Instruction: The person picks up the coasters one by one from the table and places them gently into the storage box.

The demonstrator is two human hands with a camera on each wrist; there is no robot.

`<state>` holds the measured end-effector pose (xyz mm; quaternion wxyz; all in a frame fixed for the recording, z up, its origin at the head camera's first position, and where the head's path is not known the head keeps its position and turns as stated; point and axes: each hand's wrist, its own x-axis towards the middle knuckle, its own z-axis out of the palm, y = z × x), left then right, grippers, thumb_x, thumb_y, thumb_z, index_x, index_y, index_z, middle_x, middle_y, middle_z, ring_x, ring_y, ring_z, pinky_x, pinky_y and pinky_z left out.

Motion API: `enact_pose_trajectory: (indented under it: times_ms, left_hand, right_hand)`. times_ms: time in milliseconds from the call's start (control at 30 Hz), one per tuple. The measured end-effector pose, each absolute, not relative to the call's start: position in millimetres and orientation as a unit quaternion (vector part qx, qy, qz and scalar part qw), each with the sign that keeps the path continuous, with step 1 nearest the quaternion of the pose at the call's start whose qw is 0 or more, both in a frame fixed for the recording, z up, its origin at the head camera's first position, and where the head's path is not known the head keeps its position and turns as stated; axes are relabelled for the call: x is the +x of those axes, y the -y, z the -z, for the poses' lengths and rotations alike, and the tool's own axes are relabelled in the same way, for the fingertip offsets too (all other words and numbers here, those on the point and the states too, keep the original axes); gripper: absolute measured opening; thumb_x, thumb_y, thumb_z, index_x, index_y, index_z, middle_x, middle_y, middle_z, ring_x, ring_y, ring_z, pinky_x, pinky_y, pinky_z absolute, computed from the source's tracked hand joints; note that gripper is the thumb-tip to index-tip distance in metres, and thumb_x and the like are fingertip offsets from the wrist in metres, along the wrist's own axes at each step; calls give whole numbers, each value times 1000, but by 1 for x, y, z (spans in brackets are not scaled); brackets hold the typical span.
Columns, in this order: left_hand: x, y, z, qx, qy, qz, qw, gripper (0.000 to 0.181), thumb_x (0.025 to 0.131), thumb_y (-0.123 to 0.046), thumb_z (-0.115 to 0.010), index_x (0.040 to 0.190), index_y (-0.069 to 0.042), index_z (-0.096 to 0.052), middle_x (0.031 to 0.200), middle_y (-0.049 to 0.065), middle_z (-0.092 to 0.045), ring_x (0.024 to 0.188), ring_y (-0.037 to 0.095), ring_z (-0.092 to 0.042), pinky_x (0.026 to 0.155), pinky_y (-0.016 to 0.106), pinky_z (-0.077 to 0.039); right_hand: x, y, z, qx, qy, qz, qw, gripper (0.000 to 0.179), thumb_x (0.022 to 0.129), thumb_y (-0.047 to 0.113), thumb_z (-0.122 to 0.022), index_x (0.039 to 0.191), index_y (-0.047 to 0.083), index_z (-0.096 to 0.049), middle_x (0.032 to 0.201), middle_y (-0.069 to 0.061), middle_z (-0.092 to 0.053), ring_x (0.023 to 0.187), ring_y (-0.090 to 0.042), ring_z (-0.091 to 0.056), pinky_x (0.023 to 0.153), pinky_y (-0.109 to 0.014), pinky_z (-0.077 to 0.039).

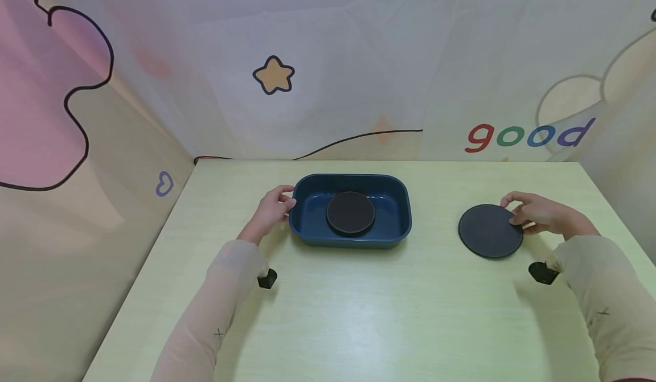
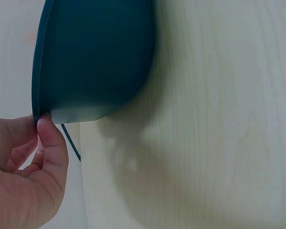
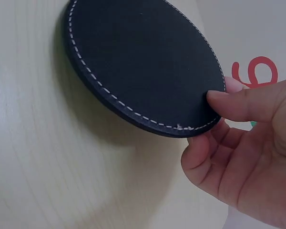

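A deep blue rectangular dish (image 1: 353,243) with rounded corners stands at the middle of the table. My left hand (image 1: 271,208) pinches its left rim between thumb and fingers, as the left wrist view shows from close by at the dish's outer wall (image 2: 97,52). Inside the dish lies a round black coaster (image 1: 351,212). Off to the right, my right hand (image 1: 545,214) holds another round black coaster (image 1: 489,231) by its right edge, thumb on top and fingers beneath. White stitching runs around this coaster (image 3: 138,62), which is raised over the table and casts a shadow.
The pale wood-grain table (image 1: 369,313) ends at the back against a printed cloth backdrop (image 1: 353,74) with a star and the word "good". Both sleeved forearms reach in from the front, each with a small black device (image 1: 267,279) under the wrist.
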<state>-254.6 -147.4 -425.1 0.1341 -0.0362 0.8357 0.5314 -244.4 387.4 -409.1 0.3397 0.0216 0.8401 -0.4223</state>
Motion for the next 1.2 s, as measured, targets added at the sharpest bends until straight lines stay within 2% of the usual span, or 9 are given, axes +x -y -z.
enact_pose_trajectory:
  times_ms: [200,400,867,1200]
  left_hand:
    - [-254,147,424,-38,-836,-530,135,37,92,-12,-45,129,-10,-40,97,9,-46,79,20,-55,63,22,-48]
    - [-255,147,425,-39,-836,-531,133,37,92,-12,-46,128,-10,-41,96,8,-45,75,17,-53,62,21,-48]
    - [-255,147,426,-41,-835,-532,132,37,92,-12,-47,128,-11,-41,95,8,-45,73,16,-52,62,22,-48]
    - [-255,147,425,-38,-835,-533,132,37,92,-12,-46,128,-10,-41,95,9,-45,71,15,-52,60,20,-47]
  right_hand:
    - [-243,-385,400,15,-825,451,341,26,83,3,-48,100,21,-40,76,-1,-41,68,-14,-48,64,-29,-44]
    - [-243,-383,391,3,-825,466,319,27,84,4,-50,101,22,-40,77,-1,-38,69,-13,-45,65,-30,-45]
    - [-246,-372,377,-17,-815,521,253,29,86,5,-52,103,27,-42,80,4,-41,70,-11,-48,66,-30,-47]
    - [-250,-356,364,-39,-803,558,205,28,86,6,-54,104,24,-42,81,2,-42,68,-11,-50,64,-26,-49]
